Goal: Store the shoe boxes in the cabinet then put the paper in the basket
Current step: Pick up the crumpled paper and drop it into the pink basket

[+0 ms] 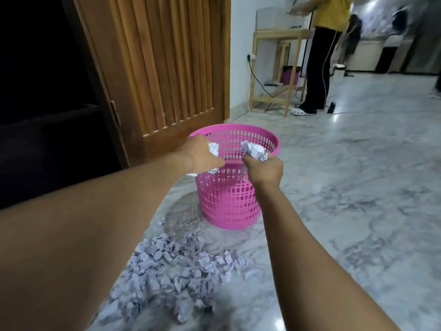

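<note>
Scrunched white paper (181, 266) lies heaped in front of the pink basket (229, 201). Arms out at its near rim, the left hand (202, 156) squeezes a paper ball (214, 149), the right hand (263, 170) a paper wad (255, 151).

Hot-pink basket (229, 199), square-hole lattice all round, solid pink band at base. At basket's 11 o'clock, left wad (214, 149) white with grey creases; at its 1 o'clock, right wad (255, 151) same white-grey. Frame 7 o'clock: paper pile (176, 266) pale lilac-grey, dark fold shadows. 4 o'clock: floor (346, 187) white-grey marble, darker veining, glossy. 11 o'clock: door (167, 63) mid-brown wood, vertical slats. 1 o'clock: person (319, 56) in yellow top, black trousers, white shoes; table (281, 33) pale wood, magenta tub (290, 75) beneath.
</note>
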